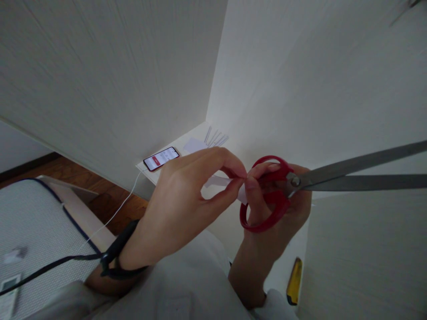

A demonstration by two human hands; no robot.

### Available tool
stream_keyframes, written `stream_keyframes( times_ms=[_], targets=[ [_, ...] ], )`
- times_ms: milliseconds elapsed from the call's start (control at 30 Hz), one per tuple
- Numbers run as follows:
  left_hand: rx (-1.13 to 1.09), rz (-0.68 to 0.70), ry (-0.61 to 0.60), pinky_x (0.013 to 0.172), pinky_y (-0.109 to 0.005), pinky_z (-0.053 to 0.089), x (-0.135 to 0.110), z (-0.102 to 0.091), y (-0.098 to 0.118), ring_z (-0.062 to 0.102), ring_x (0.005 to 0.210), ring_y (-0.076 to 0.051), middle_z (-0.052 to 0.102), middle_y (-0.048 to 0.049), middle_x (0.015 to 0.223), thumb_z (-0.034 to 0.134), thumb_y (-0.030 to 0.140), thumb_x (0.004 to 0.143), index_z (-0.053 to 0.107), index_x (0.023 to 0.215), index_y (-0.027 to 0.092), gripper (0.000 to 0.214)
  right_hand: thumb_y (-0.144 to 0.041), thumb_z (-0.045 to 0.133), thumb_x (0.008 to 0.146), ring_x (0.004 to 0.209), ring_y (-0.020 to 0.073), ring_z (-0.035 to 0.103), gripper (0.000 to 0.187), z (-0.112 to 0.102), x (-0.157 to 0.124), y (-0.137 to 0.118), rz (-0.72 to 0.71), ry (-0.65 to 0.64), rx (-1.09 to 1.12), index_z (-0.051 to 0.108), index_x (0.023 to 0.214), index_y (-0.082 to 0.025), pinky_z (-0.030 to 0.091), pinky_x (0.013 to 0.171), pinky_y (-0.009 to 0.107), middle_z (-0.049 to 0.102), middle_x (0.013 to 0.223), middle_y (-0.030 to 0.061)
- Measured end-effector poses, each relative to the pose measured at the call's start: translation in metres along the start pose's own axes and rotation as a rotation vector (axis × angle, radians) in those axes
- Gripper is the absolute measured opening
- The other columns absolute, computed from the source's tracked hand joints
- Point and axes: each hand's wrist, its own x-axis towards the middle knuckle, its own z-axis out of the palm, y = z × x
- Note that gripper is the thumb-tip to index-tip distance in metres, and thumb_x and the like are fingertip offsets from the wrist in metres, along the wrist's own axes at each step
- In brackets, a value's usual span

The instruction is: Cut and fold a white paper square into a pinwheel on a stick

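Observation:
My right hand (283, 209) grips a pair of red-handled scissors (267, 195), fingers through the loops, with the long steel blades (360, 173) slightly apart and pointing right. My left hand (187, 200) pinches a small strip of white paper (220, 181) between thumb and forefinger, right against my right thumb. A black strap (116, 253) wraps my left wrist, with a dark cord trailing off to the left.
A white desk (200, 135) sits in the wall corner with a lit phone (161, 158) on a white charging cable, a paper sheet (195, 145) and several thin paper strips (216, 138). A yellow utility knife (295, 281) lies lower right. A bed (36, 222) is at left.

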Motion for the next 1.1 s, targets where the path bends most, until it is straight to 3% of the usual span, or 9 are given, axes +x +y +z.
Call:
stream_keyframes(
  times_ms=[133, 167, 233, 267, 500, 667, 800, 967, 1100],
  targets=[
    [-0.020, 0.024, 0.033, 0.069, -0.016, 0.048, -0.001, 0.000, 0.001, 0.063, 0.071, -0.006, 0.070, 0.0055, 0.077, 0.064, 0.009, 0.083, 0.065, 0.082, 0.017, 0.008, -0.015, 0.078, 0.072, 0.071, 0.0122, 0.064, 0.025, -0.007, 0.009, 0.002, -0.008, -0.023, -0.027, 0.062, 0.087, -0.027, 0.055, 0.063, 0.025, 0.066, 0.079, -0.0034],
    [-0.038, 0.013, 0.022, 0.069, -0.016, 0.048, -0.001, -0.001, 0.001, 0.062, 0.070, -0.005, 0.070, 0.0057, 0.076, 0.064, 0.009, 0.083, 0.065, 0.081, 0.016, 0.008, -0.016, 0.078, 0.072, 0.069, 0.0125, 0.063, 0.024, -0.011, 0.012, 0.003, -0.021, -0.063, -0.017, 0.061, 0.087, -0.026, 0.054, 0.061, 0.025, 0.067, 0.076, -0.0034],
    [-0.139, -0.028, -0.018, 0.067, -0.015, 0.048, -0.001, -0.001, -0.002, 0.062, 0.069, -0.004, 0.069, 0.0060, 0.075, 0.064, 0.008, 0.083, 0.066, 0.080, 0.016, 0.009, -0.015, 0.076, 0.072, 0.064, 0.0124, 0.062, 0.024, -0.023, 0.020, 0.007, -0.039, -0.282, 0.014, 0.062, 0.088, -0.025, 0.054, 0.060, 0.026, 0.066, 0.072, -0.0044],
    [-0.219, -0.054, -0.042, 0.067, -0.014, 0.048, 0.000, -0.001, -0.004, 0.062, 0.070, -0.005, 0.069, 0.0060, 0.075, 0.064, 0.006, 0.082, 0.066, 0.079, 0.017, 0.011, -0.013, 0.075, 0.071, 0.065, 0.0125, 0.062, 0.025, -0.030, 0.023, 0.008, -0.018, -0.305, 0.037, 0.062, 0.089, -0.025, 0.054, 0.061, 0.027, 0.064, 0.071, -0.0049],
    [-0.772, -0.257, -0.285, 0.058, -0.016, 0.048, 0.008, -0.003, -0.020, 0.061, 0.063, -0.005, 0.066, 0.0053, 0.069, 0.063, 0.001, 0.079, 0.063, 0.075, 0.016, 0.016, -0.010, 0.073, 0.073, 0.070, 0.0122, 0.058, 0.024, -0.060, 0.032, 0.012, 0.137, -0.208, 0.048, 0.065, 0.090, -0.024, 0.049, 0.066, 0.026, 0.060, 0.076, -0.0037],
    [-0.994, -0.405, -0.436, 0.054, -0.014, 0.045, 0.010, 0.000, -0.018, 0.060, 0.058, -0.004, 0.064, 0.0069, 0.065, 0.056, -0.003, 0.079, 0.061, 0.072, 0.017, 0.022, -0.019, 0.079, 0.071, 0.065, 0.0130, 0.054, 0.028, -0.050, 0.027, 0.014, 0.166, -0.380, 0.172, 0.064, 0.093, -0.027, 0.047, 0.057, 0.026, 0.055, 0.071, -0.0045],
    [-0.984, -0.388, -0.419, 0.059, -0.017, 0.049, 0.010, 0.004, -0.018, 0.062, 0.063, -0.006, 0.066, 0.0050, 0.069, 0.060, 0.000, 0.080, 0.062, 0.074, 0.018, 0.018, -0.031, 0.083, 0.068, 0.059, 0.0135, 0.050, 0.029, -0.031, 0.020, 0.009, 0.220, -0.386, 0.203, 0.061, 0.088, -0.028, 0.047, 0.056, 0.029, 0.051, 0.067, -0.0047],
    [-0.836, -0.308, -0.366, 0.059, -0.016, 0.048, 0.009, 0.004, -0.019, 0.066, 0.068, -0.007, 0.069, 0.0048, 0.074, 0.062, 0.004, 0.081, 0.061, 0.075, 0.017, 0.015, -0.022, 0.084, 0.067, 0.061, 0.0132, 0.051, 0.031, -0.023, 0.018, 0.003, 0.201, -0.360, 0.259, 0.062, 0.089, -0.027, 0.050, 0.058, 0.028, 0.053, 0.066, -0.0048],
    [-0.856, -0.305, -0.373, 0.059, -0.014, 0.046, 0.008, 0.005, -0.018, 0.064, 0.070, -0.005, 0.068, 0.0062, 0.075, 0.061, 0.004, 0.082, 0.060, 0.077, 0.018, 0.015, -0.020, 0.083, 0.068, 0.060, 0.0128, 0.053, 0.030, -0.022, 0.019, 0.002, 0.212, -0.378, 0.288, 0.063, 0.089, -0.027, 0.051, 0.057, 0.027, 0.058, 0.067, -0.0043]
  ],
)
